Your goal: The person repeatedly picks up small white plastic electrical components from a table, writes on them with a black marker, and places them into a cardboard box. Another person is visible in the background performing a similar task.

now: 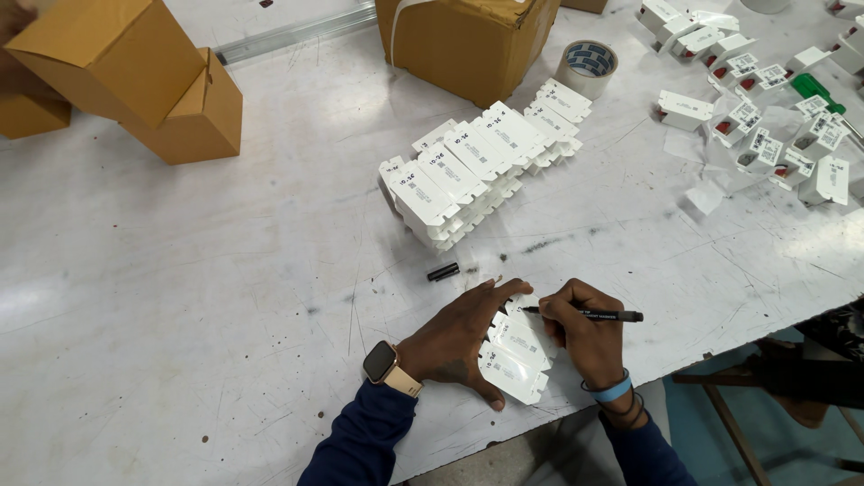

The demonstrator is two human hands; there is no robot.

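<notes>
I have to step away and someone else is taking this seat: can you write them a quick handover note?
Left hand presses a flat white carton to the table. Right hand holds a black marker, tip on the carton. Marker cap lies just above. A fanned stack of flat cartons sits behind; it cannot be told which are marked. Small boxes lie far right.
</notes>
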